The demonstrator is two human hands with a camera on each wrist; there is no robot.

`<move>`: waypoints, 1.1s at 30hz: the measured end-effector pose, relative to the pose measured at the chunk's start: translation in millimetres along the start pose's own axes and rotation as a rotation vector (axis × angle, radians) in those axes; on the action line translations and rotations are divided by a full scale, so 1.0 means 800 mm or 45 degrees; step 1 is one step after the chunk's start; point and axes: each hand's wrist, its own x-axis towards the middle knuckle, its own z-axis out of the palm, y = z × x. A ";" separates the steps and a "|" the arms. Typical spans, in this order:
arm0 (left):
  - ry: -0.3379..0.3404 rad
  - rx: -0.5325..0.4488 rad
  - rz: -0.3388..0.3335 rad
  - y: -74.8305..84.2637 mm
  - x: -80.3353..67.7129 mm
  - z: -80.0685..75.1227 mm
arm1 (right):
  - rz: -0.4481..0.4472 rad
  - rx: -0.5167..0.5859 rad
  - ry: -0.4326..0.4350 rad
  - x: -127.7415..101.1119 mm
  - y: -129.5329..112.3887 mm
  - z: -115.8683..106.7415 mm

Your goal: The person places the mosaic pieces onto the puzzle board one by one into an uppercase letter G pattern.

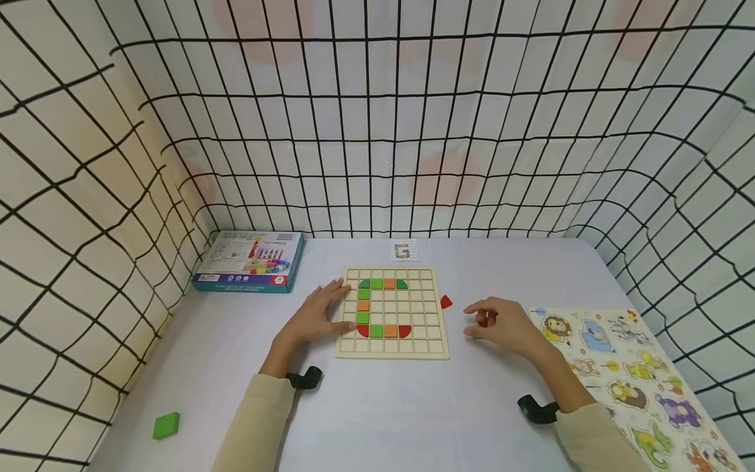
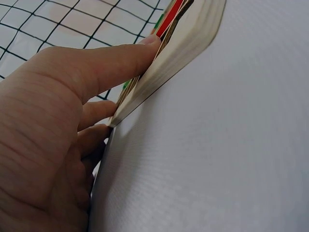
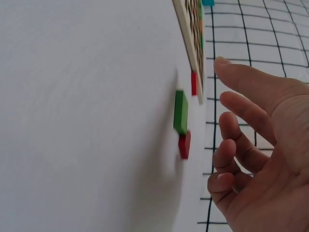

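A wooden grid board (image 1: 433,341) lies at the table's middle, with green, orange and red tiles set in a partial G shape. My left hand (image 1: 318,316) rests flat on the board's left edge, its thumb (image 2: 111,63) lying along the top of the board (image 2: 188,53). My right hand (image 1: 508,326) hovers just right of the board with fingers loosely curled and holds nothing. In the right wrist view my right hand (image 3: 224,121) sits close over a green block (image 3: 181,112) and a red piece (image 3: 185,144). A red triangle (image 1: 445,301) lies by the board's right edge.
A teal-edged box (image 1: 250,261) sits at the back left and a small G pattern card (image 1: 404,250) behind the board. An animal peg puzzle (image 1: 625,373) fills the right side. One loose green tile (image 1: 166,425) lies at the front left. Grid-patterned walls enclose the table.
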 end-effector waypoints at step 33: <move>-0.002 -0.003 0.021 -0.006 0.002 0.001 | 0.062 -0.016 -0.105 -0.016 0.029 -0.005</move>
